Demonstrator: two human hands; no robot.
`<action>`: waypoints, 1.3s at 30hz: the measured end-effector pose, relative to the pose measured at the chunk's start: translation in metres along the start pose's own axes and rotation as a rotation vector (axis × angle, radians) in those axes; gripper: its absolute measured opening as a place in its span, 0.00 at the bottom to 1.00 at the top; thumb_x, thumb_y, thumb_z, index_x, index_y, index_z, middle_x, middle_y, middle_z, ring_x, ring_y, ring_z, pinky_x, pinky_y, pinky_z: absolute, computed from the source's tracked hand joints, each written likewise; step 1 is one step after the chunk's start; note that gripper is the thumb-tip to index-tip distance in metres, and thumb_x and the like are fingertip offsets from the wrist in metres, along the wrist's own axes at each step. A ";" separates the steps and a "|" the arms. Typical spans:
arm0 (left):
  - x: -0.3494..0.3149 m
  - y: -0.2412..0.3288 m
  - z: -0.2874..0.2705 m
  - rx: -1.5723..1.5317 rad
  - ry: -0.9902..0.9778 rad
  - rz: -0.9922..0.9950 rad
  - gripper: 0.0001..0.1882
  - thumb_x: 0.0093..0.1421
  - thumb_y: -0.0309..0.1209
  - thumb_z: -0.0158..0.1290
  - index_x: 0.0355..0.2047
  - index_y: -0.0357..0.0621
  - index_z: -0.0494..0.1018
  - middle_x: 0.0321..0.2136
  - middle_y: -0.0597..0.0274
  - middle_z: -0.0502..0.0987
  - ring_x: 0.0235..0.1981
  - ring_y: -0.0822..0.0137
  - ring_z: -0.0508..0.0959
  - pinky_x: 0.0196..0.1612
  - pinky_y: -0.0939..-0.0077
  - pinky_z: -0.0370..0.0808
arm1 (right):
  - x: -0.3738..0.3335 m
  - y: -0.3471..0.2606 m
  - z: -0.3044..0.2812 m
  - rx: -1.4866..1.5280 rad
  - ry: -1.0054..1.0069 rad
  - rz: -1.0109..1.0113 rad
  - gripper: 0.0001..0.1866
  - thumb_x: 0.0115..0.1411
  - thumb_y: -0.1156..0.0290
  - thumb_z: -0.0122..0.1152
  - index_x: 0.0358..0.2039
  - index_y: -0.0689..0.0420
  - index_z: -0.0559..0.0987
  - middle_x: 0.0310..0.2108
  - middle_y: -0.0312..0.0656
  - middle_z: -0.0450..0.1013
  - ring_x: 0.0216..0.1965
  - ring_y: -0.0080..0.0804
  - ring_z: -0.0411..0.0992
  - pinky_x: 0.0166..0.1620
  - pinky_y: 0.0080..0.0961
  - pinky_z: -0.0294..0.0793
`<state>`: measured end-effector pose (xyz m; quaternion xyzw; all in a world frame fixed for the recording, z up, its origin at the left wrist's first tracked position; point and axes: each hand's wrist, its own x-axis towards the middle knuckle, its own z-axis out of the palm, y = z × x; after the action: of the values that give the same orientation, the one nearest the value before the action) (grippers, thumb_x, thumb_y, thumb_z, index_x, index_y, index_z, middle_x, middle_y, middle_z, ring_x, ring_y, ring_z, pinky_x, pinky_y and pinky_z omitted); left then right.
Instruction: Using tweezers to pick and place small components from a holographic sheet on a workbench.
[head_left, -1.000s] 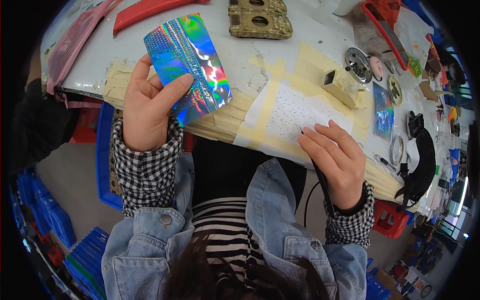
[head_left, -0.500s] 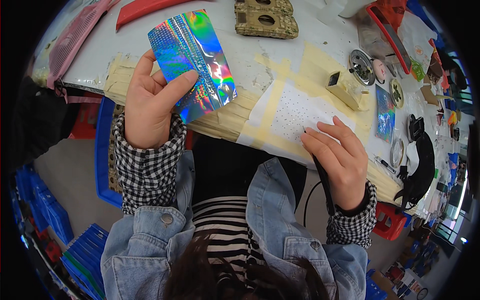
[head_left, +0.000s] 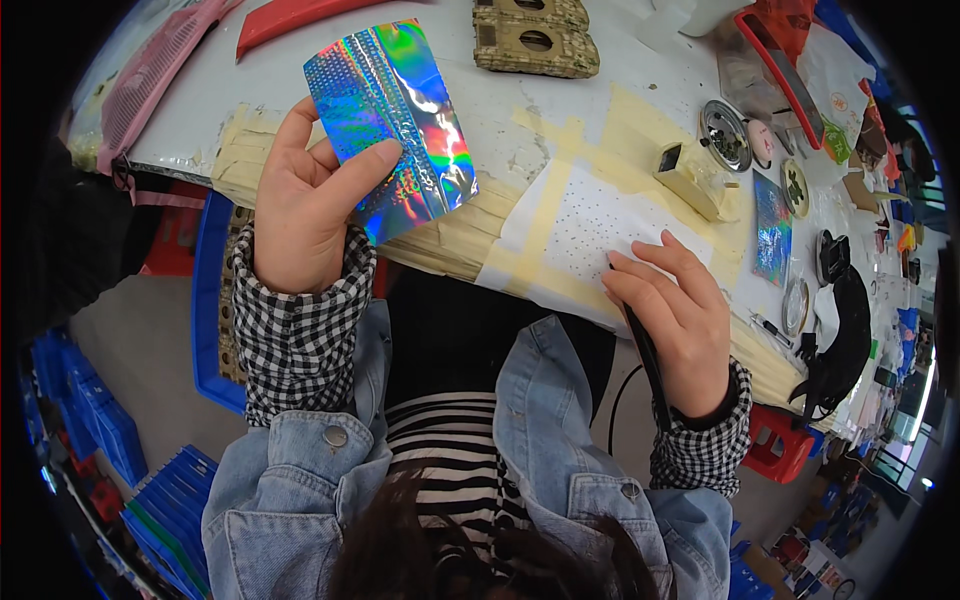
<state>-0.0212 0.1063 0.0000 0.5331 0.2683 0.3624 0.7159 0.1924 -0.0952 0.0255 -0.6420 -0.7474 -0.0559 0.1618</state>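
At ten o'clock the left hand (head_left: 303, 215) is clamped on a shiny rainbow sheet (head_left: 400, 100), which stands toward eleven; well apart, at three o'clock, the right hand (head_left: 682, 330) grips a slim black tool (head_left: 646, 362), tip near dotted white paper (head_left: 520, 232); this lies taped to the table (head_left: 492, 120) at two o'clock, near a cream box (head_left: 698, 190).

Rainbow-foil sheet (head_left: 390, 115), slim black tool (head_left: 650, 368) and dot-speckled white paper (head_left: 590, 225).
The sheet, partly patterned with rows of dots, tilts in the left hand (head_left: 315, 205); the tool slants under the right hand (head_left: 680, 325), over the flat paper's edge.
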 end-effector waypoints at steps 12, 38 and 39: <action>0.000 -0.001 0.003 -0.052 0.062 0.027 0.29 0.55 0.16 0.52 0.54 0.30 0.52 0.40 0.47 0.76 0.40 0.65 0.78 0.45 0.72 0.76 | 0.006 0.002 -0.013 0.054 -0.063 -0.001 0.09 0.45 0.75 0.60 0.31 0.59 0.75 0.34 0.39 0.76 0.43 0.37 0.72 0.53 0.43 0.70; -0.032 0.001 0.077 -0.196 -0.198 -0.167 0.29 0.54 0.16 0.53 0.53 0.36 0.53 0.42 0.54 0.75 0.44 0.69 0.75 0.47 0.75 0.74 | -0.005 -0.040 -0.009 0.440 0.489 0.119 0.19 0.45 0.70 0.71 0.38 0.61 0.78 0.30 0.47 0.77 0.34 0.40 0.76 0.36 0.29 0.77; -0.033 0.000 0.079 -0.203 -0.197 -0.166 0.29 0.54 0.16 0.53 0.53 0.36 0.53 0.42 0.54 0.75 0.44 0.69 0.75 0.47 0.75 0.74 | -0.004 -0.041 -0.005 0.452 0.502 0.086 0.18 0.46 0.72 0.70 0.39 0.62 0.78 0.33 0.48 0.77 0.35 0.40 0.76 0.38 0.29 0.77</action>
<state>0.0199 0.0353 0.0223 0.4668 0.2019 0.2734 0.8165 0.1539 -0.1073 0.0337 -0.5872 -0.6498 -0.0384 0.4811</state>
